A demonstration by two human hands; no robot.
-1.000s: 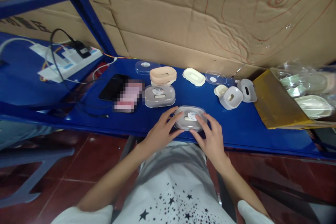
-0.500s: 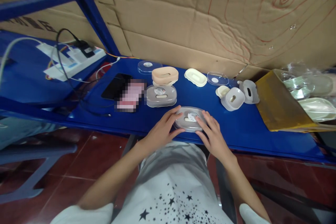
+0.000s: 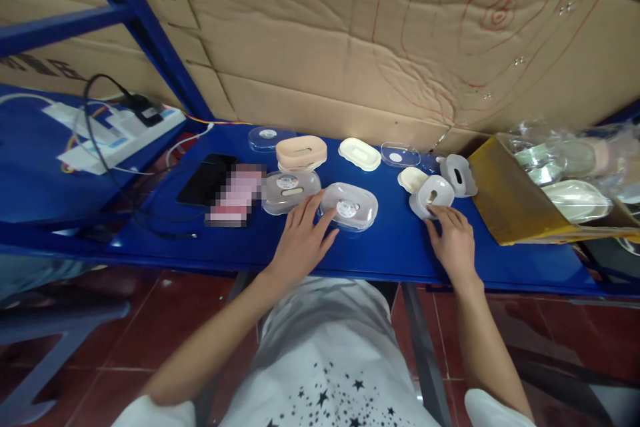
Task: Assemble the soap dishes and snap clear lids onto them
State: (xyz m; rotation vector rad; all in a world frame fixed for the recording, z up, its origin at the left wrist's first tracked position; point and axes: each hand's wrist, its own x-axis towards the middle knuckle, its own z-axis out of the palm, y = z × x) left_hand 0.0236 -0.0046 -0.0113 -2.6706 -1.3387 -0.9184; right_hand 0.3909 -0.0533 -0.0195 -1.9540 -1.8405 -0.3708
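Note:
My left hand (image 3: 303, 237) lies with fingers apart at the left edge of a clear-lidded oval box (image 3: 361, 199) with a round sticker. Another clear-lidded box (image 3: 275, 198) is just left of it, touching or nearly so. My right hand (image 3: 454, 240) has its thumb and fingers at the front of a small whitish container (image 3: 434, 195) with a slot; the grip is partly hidden. Beside that container are a cream lid (image 3: 411, 179) and a grey-white piece (image 3: 459, 175) with a slot. Behind the boxes are a peach container (image 3: 301, 150), a cream tray (image 3: 359, 154) and a clear lid (image 3: 395, 154).
A black phone (image 3: 203, 180) and a pixelated pink item (image 3: 237, 195) lie on the left of the blue table (image 3: 385, 250). Cables run from a power strip (image 3: 107, 147). At right, an open yellow-brown box (image 3: 515, 203) holds plastic-wrapped pieces. Cardboard stands behind.
The clear-lidded box is now farther back and left, beside the other one. My right hand has left it and moved right to the small whitish container. The camera view has shifted slightly.

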